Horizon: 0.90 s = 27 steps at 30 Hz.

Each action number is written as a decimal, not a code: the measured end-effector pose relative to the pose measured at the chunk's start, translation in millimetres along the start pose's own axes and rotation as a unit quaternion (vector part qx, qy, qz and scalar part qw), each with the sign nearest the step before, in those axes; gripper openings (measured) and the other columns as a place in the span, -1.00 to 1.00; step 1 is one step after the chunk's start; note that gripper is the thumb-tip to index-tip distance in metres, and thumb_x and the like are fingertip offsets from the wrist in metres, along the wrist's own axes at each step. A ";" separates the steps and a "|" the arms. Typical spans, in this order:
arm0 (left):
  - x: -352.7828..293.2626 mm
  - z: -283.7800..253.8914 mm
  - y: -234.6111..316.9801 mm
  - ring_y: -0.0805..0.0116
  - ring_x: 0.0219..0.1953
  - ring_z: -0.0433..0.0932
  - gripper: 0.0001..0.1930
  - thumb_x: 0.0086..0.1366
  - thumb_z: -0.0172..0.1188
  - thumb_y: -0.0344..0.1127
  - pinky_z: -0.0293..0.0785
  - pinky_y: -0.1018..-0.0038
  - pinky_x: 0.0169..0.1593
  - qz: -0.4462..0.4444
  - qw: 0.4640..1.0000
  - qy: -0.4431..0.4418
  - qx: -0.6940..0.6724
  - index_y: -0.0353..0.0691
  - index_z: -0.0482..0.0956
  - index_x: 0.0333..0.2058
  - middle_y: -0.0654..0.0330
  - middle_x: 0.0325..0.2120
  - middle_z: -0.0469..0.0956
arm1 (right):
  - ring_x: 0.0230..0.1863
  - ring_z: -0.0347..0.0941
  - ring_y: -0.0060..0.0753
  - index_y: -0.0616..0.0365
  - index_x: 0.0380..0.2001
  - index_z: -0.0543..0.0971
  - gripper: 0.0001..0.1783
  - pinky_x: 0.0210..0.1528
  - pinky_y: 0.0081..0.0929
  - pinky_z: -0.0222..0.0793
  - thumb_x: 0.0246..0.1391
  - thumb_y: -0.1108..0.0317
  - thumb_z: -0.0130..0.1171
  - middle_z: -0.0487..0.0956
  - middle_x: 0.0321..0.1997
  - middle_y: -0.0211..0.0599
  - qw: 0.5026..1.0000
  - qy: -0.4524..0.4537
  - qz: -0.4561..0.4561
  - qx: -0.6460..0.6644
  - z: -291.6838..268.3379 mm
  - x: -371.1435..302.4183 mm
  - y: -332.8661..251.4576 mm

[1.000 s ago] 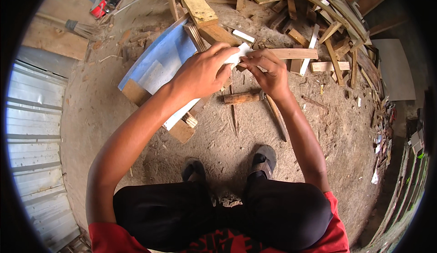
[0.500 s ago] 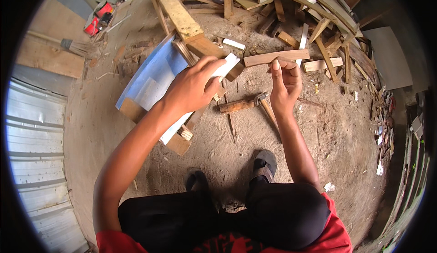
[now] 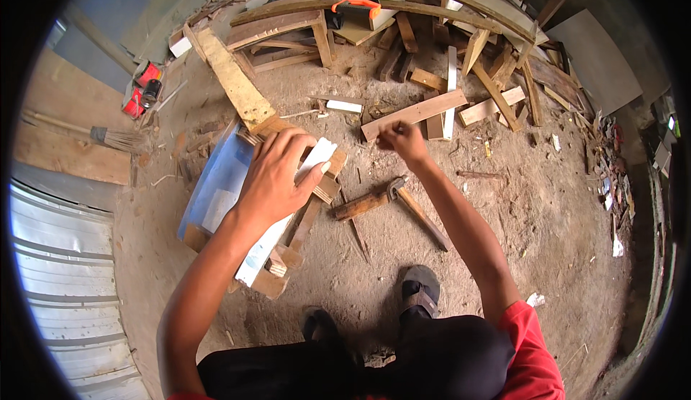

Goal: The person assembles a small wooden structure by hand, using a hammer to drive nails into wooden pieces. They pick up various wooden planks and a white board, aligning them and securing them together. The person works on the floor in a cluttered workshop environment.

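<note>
My left hand [image 3: 277, 177] grips a white wooden strip [image 3: 263, 252], fingers over its far side and thumb along the near one. The strip lies along a wooden frame [image 3: 270, 283] with a blue and white panel [image 3: 216, 180] on its left. My right hand [image 3: 404, 142] is raised, its fingers curled closed; whether anything small is pinched in them is hidden. It hovers by the near end of a reddish-brown plank [image 3: 425, 110], seemingly apart from it. Between my hands on the ground lies a hammer [image 3: 423, 216], its head against a short wooden block [image 3: 366, 203].
A long yellowish beam [image 3: 234, 79] reaches the frame's far end. Scrap wood [image 3: 497, 101] is piled at the back right, with an orange-handled saw [image 3: 356, 5] at the back. Red cans [image 3: 147, 74] and a broom [image 3: 119, 137] stand left. My sandalled feet [image 3: 419, 292] are close in front.
My view has shifted, so the frame and hammer sit lower in the picture. The right hand has turned over from upright fingers to a closed, leftward-pointing pose. My left hand stays on the white strip.
</note>
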State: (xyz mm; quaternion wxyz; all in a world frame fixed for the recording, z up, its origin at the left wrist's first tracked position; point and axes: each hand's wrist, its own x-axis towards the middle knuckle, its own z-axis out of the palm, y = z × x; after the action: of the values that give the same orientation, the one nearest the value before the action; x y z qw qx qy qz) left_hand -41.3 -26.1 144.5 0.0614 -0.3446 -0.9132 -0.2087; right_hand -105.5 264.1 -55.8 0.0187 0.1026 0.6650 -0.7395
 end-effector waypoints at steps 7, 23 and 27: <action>32.5 20.2 -19.4 -0.05 0.25 0.39 -0.57 0.32 0.24 -0.19 0.18 0.08 0.35 0.051 0.998 -0.018 -0.009 -0.22 0.49 0.10 -0.05 0.06 0.52 | -0.27 0.69 -0.29 0.42 -0.08 0.61 -0.41 -0.21 -0.32 0.55 0.20 -0.02 0.33 0.72 -0.31 -0.03 0.959 0.034 -0.085 -0.269 -30.9 65.2 4.9; 59.5 13.4 -21.2 0.09 0.15 0.46 -0.55 0.30 0.21 -0.06 -0.01 0.10 0.39 0.009 0.989 -0.108 -0.101 -0.18 0.55 0.07 0.09 0.02 0.58 | -0.36 0.57 -0.52 0.29 -0.18 0.60 -0.69 -0.26 -0.45 0.58 0.38 0.20 0.17 0.60 -0.39 -0.35 0.991 0.010 0.096 0.093 1.0 12.0 -53.2; 57.6 -28.7 -2.4 0.01 0.14 0.50 -0.62 0.42 0.14 -0.22 0.33 0.16 0.27 -0.117 0.949 -0.071 -0.284 -0.28 0.49 0.12 0.00 0.03 0.57 | -0.33 0.56 -0.50 0.29 -0.16 0.61 -0.64 -0.22 -0.42 0.53 0.40 0.13 0.14 0.63 -0.36 -0.30 0.992 0.006 0.129 0.001 43.7 -56.5 -159.4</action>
State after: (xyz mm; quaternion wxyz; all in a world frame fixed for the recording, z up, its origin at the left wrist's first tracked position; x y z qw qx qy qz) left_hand -87.3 -5.1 184.4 -0.1288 -0.2526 -0.8520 -0.4401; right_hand -81.9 233.0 114.5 0.1097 0.1917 0.6454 -0.7312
